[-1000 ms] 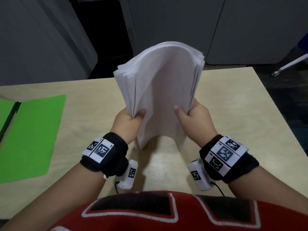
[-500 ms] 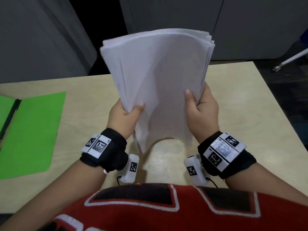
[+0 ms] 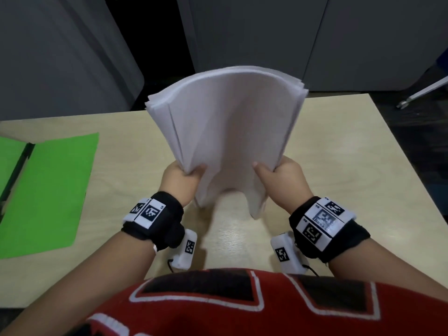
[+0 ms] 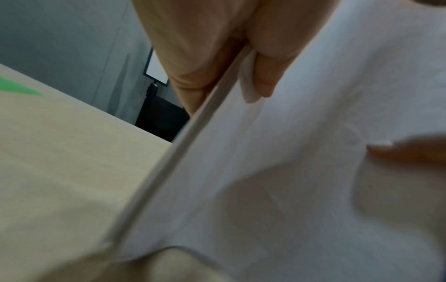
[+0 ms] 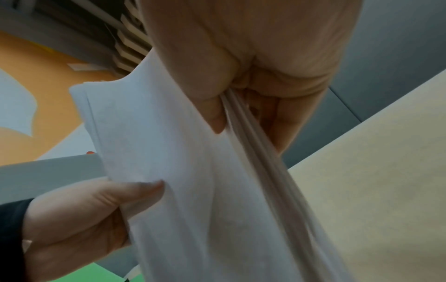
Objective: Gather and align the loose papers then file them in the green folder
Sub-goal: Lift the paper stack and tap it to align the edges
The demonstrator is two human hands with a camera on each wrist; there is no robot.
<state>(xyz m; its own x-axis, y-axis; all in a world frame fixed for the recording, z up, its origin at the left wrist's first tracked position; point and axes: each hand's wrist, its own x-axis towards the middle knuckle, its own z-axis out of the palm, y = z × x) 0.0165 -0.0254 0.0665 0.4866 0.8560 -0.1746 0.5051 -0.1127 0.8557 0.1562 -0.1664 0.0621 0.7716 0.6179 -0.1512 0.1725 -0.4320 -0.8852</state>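
A thick stack of white papers stands upright on the wooden table, bowed toward me, its lower corners near the tabletop. My left hand grips the stack's left edge, thumb in front; the left wrist view shows that hand pinching the papers. My right hand grips the right edge the same way, and the right wrist view shows this hand clamping the papers. The green folder lies open flat at the table's left.
Grey cabinets stand behind the table's far edge. A chair leg with a caster shows at the far right, off the table. A dark spine runs down the open folder.
The stack, lifted higher half a second ago, has come back down toward the table, and both hands lowered with it. The grips have not changed.
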